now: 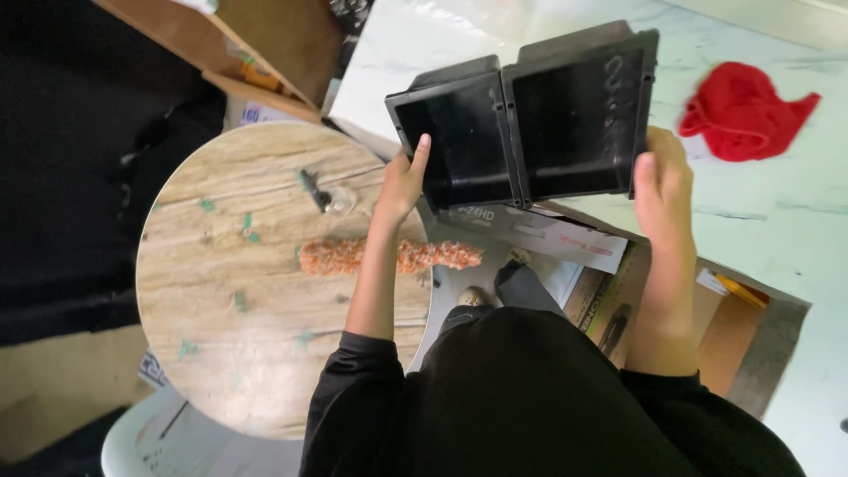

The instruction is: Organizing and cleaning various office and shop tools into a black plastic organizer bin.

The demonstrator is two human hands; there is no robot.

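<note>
- Black plastic tray [530, 115], two deep square compartments side by side with a ridge running between them, glossy inside, both compartments look empty.
- It's tilted up so the open side faces the camera, held in the air over the edge of a pale marble-look counter [777, 221], not resting on anything as far as I can see.
- Left hand [402, 185] grips the tray's left lower corner: thumb pokes up over the rim into the left compartment, the other fingers are tucked behind the wall so can't see them.
- Right hand [662, 181] is clamped on the right edge, thumb lying along the side wall, fingers curled round the back out of sight.
- So the tray sits between the two hands, both closed on it, one per side.
- Red cloth [742, 110] lies crumpled on the counter just right of the tray, not touching it.
- Down on the left there's a round wooden table [238, 309] with an orange bristly stick thing [336, 258] lying across it, partly behind the left forearm.
- Some cardboard boxes [539, 234] sit under the tray, below the counter edge.
</note>
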